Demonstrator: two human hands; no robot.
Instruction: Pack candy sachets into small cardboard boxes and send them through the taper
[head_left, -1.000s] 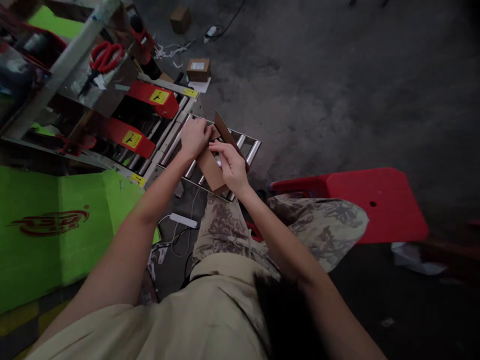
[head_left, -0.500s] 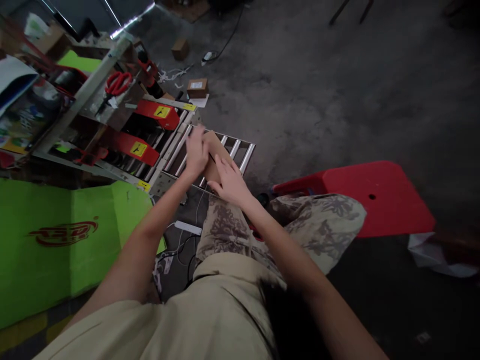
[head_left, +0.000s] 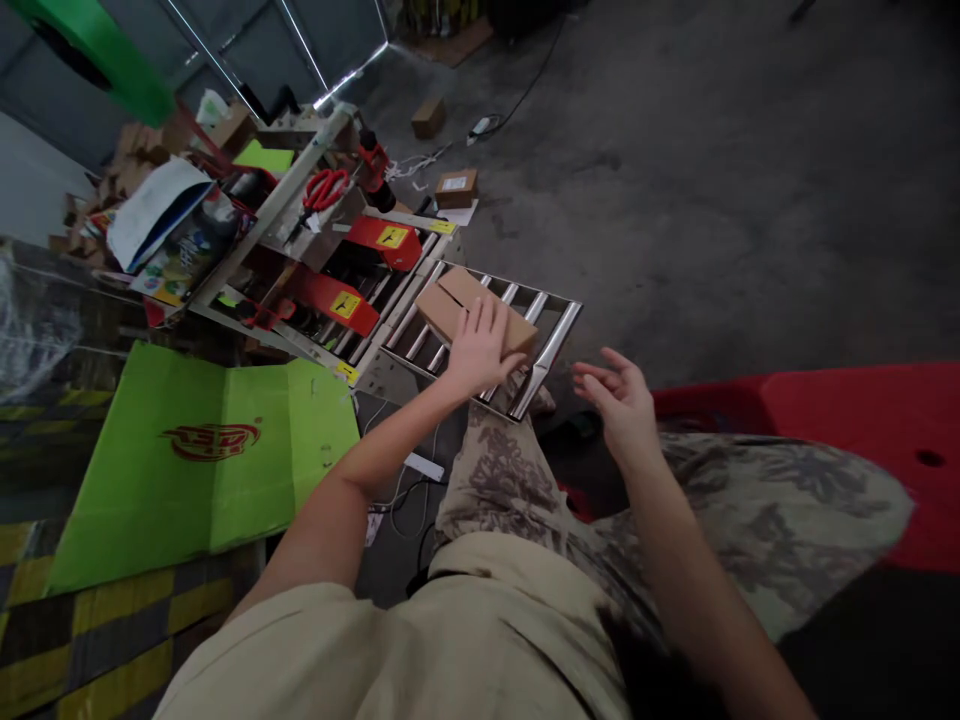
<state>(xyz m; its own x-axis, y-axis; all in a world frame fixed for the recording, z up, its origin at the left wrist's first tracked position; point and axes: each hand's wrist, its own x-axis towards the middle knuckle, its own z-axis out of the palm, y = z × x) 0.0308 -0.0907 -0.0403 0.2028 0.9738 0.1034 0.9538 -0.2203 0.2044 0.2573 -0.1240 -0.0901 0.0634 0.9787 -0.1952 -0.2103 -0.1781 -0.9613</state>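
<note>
A small brown cardboard box (head_left: 457, 303) lies on the metal rollers (head_left: 550, 345) at the near end of the conveyor. Its top flaps are folded down, and a short dark gap shows between them. My left hand (head_left: 480, 345) rests flat on the box's top with the fingers spread, covering part of it. Off to the right, my right hand (head_left: 621, 400) hangs in the air beside the conveyor's end. Its fingers are apart and loosely bent, with nothing in them.
Behind the rollers stands the taping machine with red guards (head_left: 386, 243) and red-handled scissors (head_left: 326, 190) on top. A green board (head_left: 247, 450) leans at left. A red stool (head_left: 832, 400) is at right. Small boxes (head_left: 456, 188) and cables lie on the floor beyond.
My right hand has left the box and moved right. My left hand has come down flat on the box's top. The view has shifted left.
</note>
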